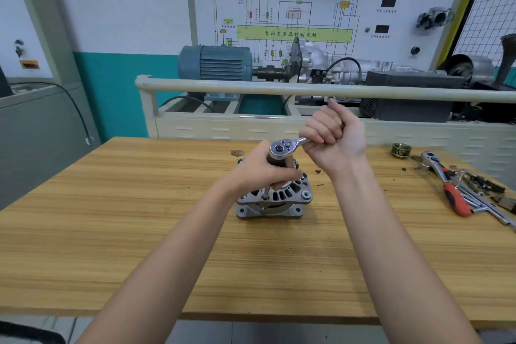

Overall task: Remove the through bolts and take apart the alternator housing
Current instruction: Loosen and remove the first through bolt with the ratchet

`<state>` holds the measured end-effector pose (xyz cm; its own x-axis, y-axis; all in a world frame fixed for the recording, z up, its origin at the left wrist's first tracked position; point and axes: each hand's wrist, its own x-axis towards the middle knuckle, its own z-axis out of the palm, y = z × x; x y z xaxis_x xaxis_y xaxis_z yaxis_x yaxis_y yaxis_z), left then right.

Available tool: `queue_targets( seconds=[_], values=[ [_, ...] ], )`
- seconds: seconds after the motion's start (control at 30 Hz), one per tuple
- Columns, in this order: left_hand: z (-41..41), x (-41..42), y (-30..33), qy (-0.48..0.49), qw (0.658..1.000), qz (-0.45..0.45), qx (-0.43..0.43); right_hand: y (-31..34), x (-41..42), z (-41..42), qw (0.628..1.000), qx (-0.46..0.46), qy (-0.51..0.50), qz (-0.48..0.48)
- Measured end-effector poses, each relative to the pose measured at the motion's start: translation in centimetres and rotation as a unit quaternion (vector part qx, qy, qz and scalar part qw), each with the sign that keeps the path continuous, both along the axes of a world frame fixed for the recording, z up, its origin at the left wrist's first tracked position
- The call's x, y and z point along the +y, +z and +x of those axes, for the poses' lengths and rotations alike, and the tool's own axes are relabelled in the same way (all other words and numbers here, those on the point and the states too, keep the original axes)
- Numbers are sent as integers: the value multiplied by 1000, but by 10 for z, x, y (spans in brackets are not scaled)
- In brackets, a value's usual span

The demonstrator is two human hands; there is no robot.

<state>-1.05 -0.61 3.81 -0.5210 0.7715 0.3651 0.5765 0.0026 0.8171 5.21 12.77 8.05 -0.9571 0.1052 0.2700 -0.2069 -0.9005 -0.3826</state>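
Observation:
A silver alternator [282,198] with slotted housing stands upright in the middle of the wooden table [111,218]. A chrome ratchet [282,146] sits above it, and a thin extension [265,193] runs down from it to a through bolt on the housing's near side. My right hand [332,134] grips the ratchet's handle, fist closed, behind and to the right of the alternator. My left hand [262,167] wraps around the dark part just under the ratchet head, resting on top of the alternator. The bolt head is hidden by the socket.
At the right of the table lie a brass-coloured pulley [399,150], a red-handled ratchet [444,184], a steel bar and small loose parts. A trainer bench with a rail [307,89] and blue motor [215,63] stands behind the table.

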Motion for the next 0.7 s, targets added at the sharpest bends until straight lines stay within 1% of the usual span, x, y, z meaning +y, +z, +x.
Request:
queue_targets(
  seconds=[0.07, 0.13, 0.23, 0.33, 0.4, 0.5, 0.6, 0.7],
  values=[
    [0, 2, 1, 1, 1000, 10, -21, 7, 3, -8, 999, -17, 34, 4],
    [2, 7, -4, 21, 997, 56, -53, 9, 1, -10, 999, -25, 28, -9],
    [6, 14, -15, 99, 982, 147, -61, -2, -11, 1, 997, -3, -61, -53],
    [10, 22, -21, 182, 951, 237, -79, -21, -33, 20, 979, 48, -183, -79],
    [12, 25, -22, 191, 943, 258, -91, -29, -45, 29, 968, 79, -224, -84],
    [11, 19, -22, 170, 960, 207, -76, -27, -41, 29, 971, 79, -214, -70],
    [6, 3, -14, 81, 990, 111, -28, -15, -22, 16, 992, 47, -115, -36],
    [4, -3, -1, -11, 1000, 20, -13, 0, -8, 2, 1000, 22, -1, 6]
  ],
)
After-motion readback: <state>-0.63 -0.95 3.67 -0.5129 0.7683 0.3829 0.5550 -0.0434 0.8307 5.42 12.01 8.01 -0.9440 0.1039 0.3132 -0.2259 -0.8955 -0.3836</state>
